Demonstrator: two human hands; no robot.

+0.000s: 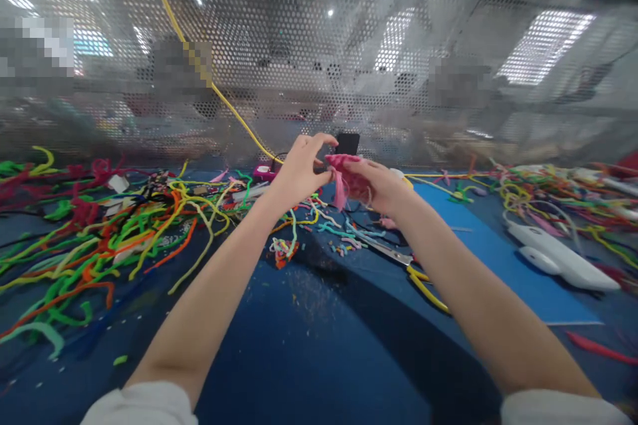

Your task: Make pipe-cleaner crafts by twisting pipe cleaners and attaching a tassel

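A pink fuzzy piece (pixel 345 161) hangs above the worktop (pixel 269 345), pinched in the right hand (pixel 383 186); the left hand (pixel 301 169) curves beside it, thumb and fingers parted. Yellow-handled scissors (pixel 401 257) lie below.

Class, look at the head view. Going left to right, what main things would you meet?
Green and orange strands → purple box → left hand → pink piece → right hand → white tool.
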